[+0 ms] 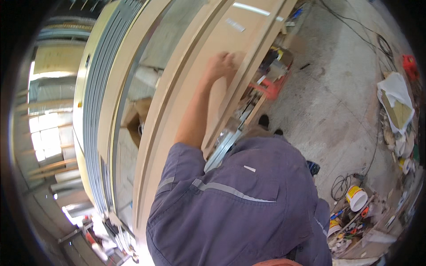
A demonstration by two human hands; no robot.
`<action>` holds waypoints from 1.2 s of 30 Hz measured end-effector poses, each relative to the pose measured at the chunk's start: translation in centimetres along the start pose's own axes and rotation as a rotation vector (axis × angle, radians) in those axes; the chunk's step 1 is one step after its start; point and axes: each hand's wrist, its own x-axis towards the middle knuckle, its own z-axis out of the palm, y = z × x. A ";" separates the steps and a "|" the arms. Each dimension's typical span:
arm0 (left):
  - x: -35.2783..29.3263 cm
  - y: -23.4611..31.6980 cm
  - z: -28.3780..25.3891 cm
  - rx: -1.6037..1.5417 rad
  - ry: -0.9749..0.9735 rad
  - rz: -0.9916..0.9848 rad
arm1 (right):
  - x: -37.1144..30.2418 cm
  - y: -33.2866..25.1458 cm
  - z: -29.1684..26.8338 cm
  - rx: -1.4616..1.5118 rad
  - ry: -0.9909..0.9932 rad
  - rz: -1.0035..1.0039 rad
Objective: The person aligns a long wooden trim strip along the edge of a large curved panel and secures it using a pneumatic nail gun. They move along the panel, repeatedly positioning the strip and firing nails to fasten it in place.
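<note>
My left arm, in a short grey-blue sleeve, stretches forward over a long tan panel (177, 95) with raised edges. Just above the panel's surface is my left hand (219, 65), its fingers curled and slightly blurred. Whatever it may hold is too small or hidden to make out. A raised tan strip (248, 66) runs along the panel's right edge, close to the hand. Farther up the panel lie a white strip (252, 9) and a small pale label (235, 25). My right hand does not show; by my right side a dark object (313, 168) sticks out partly.
Grey metal profiles (100, 88) and more tan boards stand left. Right of the panel is a red tool tray (271, 88) with mixed items. Cables (341, 186), a white-and-yellow bucket (356, 198), a white bag (396, 102) and scattered tools lie on the concrete floor (328, 97).
</note>
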 end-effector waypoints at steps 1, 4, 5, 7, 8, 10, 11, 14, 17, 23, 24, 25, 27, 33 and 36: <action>-2.7 -2.8 -2.3 -0.049 0.041 -0.010 | 1.4 0.1 -0.1 0.007 -0.012 -0.049; -13.1 -7.6 -7.4 0.123 0.068 -0.157 | 5.1 -0.7 -0.5 0.030 -0.031 -0.157; -16.7 -7.1 -7.9 0.179 0.053 -0.196 | 5.8 -1.4 -1.0 0.036 -0.036 -0.160; -25.4 -8.5 -6.7 0.061 0.309 -0.232 | 6.2 -6.3 -2.1 0.028 -0.112 -0.066; -28.8 -9.0 -6.0 0.125 0.334 -0.217 | 5.9 -8.7 -2.6 0.013 -0.144 -0.012; -31.2 -5.9 -4.7 0.245 0.332 -0.144 | 7.2 -8.6 -3.4 0.068 -0.198 -0.008; -32.2 -5.1 -4.1 0.333 0.331 -0.106 | 7.7 -9.0 -3.3 0.088 -0.234 -0.010; -33.4 -3.5 -2.4 0.484 0.351 -0.061 | 9.1 -8.4 -2.8 0.120 -0.249 -0.049; -32.2 -3.5 -2.0 0.461 0.300 -0.032 | 9.5 -8.4 -2.3 0.097 -0.252 -0.028; -27.8 -3.9 -1.3 0.429 0.283 0.080 | 5.3 -7.9 -0.1 0.133 -0.263 -0.043; -26.8 -3.9 -1.4 0.393 0.277 0.062 | 4.3 -7.5 0.3 0.151 -0.246 -0.018; -25.7 -3.8 -1.4 0.355 0.271 0.041 | 3.2 -7.4 0.9 0.166 -0.229 0.006; -24.7 -4.7 -1.7 0.283 0.277 0.021 | 0.8 -7.2 1.8 0.194 -0.204 0.049; -26.5 -6.9 -2.7 0.255 0.248 0.038 | -6.8 -4.5 5.3 0.275 -0.104 0.188; -28.6 -7.3 -2.5 0.247 0.270 0.054 | -10.1 -3.5 7.1 0.320 -0.117 0.299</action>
